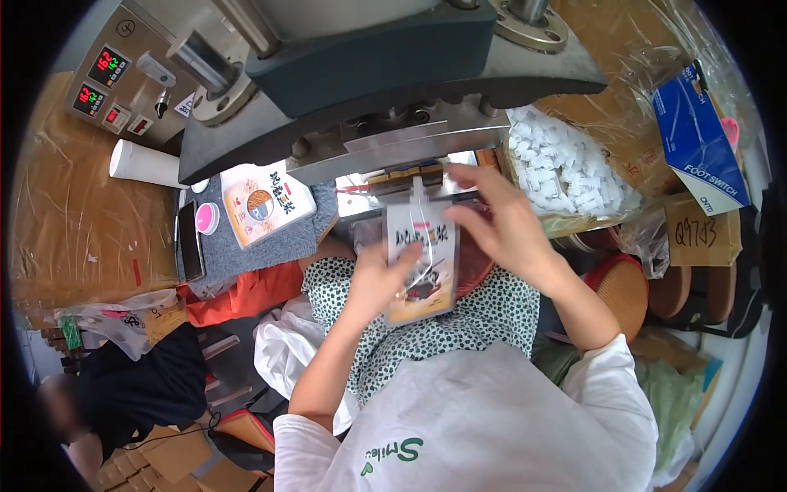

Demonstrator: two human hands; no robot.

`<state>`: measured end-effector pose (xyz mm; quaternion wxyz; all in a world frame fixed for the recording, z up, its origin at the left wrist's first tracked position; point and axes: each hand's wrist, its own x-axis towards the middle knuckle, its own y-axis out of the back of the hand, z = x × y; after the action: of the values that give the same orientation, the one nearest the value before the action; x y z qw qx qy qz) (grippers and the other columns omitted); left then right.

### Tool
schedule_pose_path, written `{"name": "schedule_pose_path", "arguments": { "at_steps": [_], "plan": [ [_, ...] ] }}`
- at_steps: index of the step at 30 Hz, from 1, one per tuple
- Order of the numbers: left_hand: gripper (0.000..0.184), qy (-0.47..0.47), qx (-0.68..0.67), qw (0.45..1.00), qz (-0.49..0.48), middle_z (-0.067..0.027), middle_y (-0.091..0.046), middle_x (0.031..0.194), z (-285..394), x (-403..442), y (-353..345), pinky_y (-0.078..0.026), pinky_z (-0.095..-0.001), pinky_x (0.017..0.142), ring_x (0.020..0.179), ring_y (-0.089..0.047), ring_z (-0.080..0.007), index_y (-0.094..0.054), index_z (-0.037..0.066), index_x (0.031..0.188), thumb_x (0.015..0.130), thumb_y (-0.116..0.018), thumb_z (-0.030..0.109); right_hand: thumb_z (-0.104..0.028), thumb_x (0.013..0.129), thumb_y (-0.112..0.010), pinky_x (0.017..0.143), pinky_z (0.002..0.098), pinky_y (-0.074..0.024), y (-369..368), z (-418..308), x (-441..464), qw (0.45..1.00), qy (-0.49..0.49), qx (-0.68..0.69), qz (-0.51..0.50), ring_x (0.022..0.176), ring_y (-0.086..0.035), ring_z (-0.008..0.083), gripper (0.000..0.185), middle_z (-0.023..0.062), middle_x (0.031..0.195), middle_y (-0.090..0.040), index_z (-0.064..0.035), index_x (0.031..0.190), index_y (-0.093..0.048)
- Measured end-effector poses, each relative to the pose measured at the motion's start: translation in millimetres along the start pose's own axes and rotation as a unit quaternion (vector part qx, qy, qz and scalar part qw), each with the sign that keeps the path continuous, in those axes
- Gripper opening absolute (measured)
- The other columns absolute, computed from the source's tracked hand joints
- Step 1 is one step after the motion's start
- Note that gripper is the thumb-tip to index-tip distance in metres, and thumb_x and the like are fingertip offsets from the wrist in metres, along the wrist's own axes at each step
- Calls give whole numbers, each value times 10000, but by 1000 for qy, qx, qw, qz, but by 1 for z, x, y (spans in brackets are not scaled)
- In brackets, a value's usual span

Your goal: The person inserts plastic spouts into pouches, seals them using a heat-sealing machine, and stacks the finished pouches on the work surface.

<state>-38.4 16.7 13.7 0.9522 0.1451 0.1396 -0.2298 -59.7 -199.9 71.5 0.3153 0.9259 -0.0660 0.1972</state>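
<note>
A printed pouch (pixel 422 262) with a pale spout at its top hangs upright above the lap, just in front of the press. My left hand (pixel 381 279) grips the pouch at its left side, thumb across the front. Near its upper right is my right hand (pixel 500 221), its fingers and thumb apart with nothing visible between them. Behind the spout, the jaw area of the press (pixel 406 174) shows brownish blocks. To the right, a box holds a heap of small white plastic pieces (pixel 566 168).
The press (pixel 377 66) overhangs the hands. At left are a stack of printed pouches (pixel 266 205), a pink-lidded jar (pixel 207 218), a phone (pixel 192 242), a white cup (pixel 143 164) and a control box (pixel 115 78). A blue box (pixel 701 139) stands right. Another person (pixel 147 385) is lower left.
</note>
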Motion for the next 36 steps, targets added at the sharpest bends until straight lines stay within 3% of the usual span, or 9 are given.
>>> {"name": "schedule_pose_path", "arguments": {
  "at_steps": [10,14,16,17,20,22,26,28,36],
  "plan": [
    [271,40,-230,972,11,-61,-716,948,5,39,1,-494,-260,699,842,-637,-99,-681,-74,1057,963,-643,178,-29,825,-680,789,461,-514,55,40,-17,943,-108,-313,17,888,-647,399,185,207,997,-674,5,1007,-674],
    [505,-53,141,954,261,-225,-671,1151,13,26,61,-486,-360,908,1034,-646,-274,-554,-109,1274,954,-648,272,-24,821,-669,784,474,-520,56,57,-15,952,-171,-251,-34,883,-655,396,196,215,958,-673,9,1014,-669],
    [727,-140,616,682,369,-307,-490,1400,-37,26,86,-375,-477,1076,1299,-489,-409,-426,-83,1407,923,-659,407,-15,819,-661,784,474,-523,57,58,-14,960,-146,-239,-30,884,-656,401,191,219,961,-674,15,1007,-672],
    [857,-116,600,724,320,-323,-340,1509,-62,23,85,-259,-566,1139,1426,-292,-474,-372,-75,1439,874,-657,503,-11,818,-657,785,474,-524,57,58,-12,963,-130,-233,-27,885,-657,403,189,221,962,-675,18,1003,-673],
    [638,-182,543,768,287,-226,-490,1406,-63,-2,84,-391,-501,1035,1266,-487,-411,-475,31,1388,838,-730,229,-21,836,-669,765,418,-538,62,61,-15,965,-146,-218,13,844,-683,351,183,206,952,-688,28,1012,-684],
    [348,-166,478,800,323,-154,-663,1071,-40,-22,88,-480,-442,847,998,-624,-360,-640,32,1152,806,-660,-9,-40,849,-686,751,375,-535,68,26,-5,985,-146,-89,0,808,-683,293,185,188,947,-697,26,1022,-692],
    [302,-197,390,823,364,-156,-679,924,-10,-46,61,-516,-423,763,851,-660,-355,-689,31,1052,785,-609,-85,-57,863,-723,731,274,-510,33,-21,3,988,-79,102,-89,829,-660,147,242,93,979,-706,0,1095,-680],
    [308,-212,378,824,364,-162,-680,920,9,-55,50,-520,-419,761,844,-665,-353,-694,31,1043,779,-603,-99,-43,845,-689,740,392,-538,5,-24,6,991,60,90,-82,858,-669,325,184,133,958,-661,1,1020,-649],
    [321,-270,366,828,327,-141,-706,934,26,-62,32,-531,-393,768,866,-684,-318,-696,33,1008,730,-634,-115,-46,783,-674,817,441,-498,-14,-37,8,985,163,5,-62,891,-626,322,199,110,937,-609,-39,977,-629]
  ]
}}
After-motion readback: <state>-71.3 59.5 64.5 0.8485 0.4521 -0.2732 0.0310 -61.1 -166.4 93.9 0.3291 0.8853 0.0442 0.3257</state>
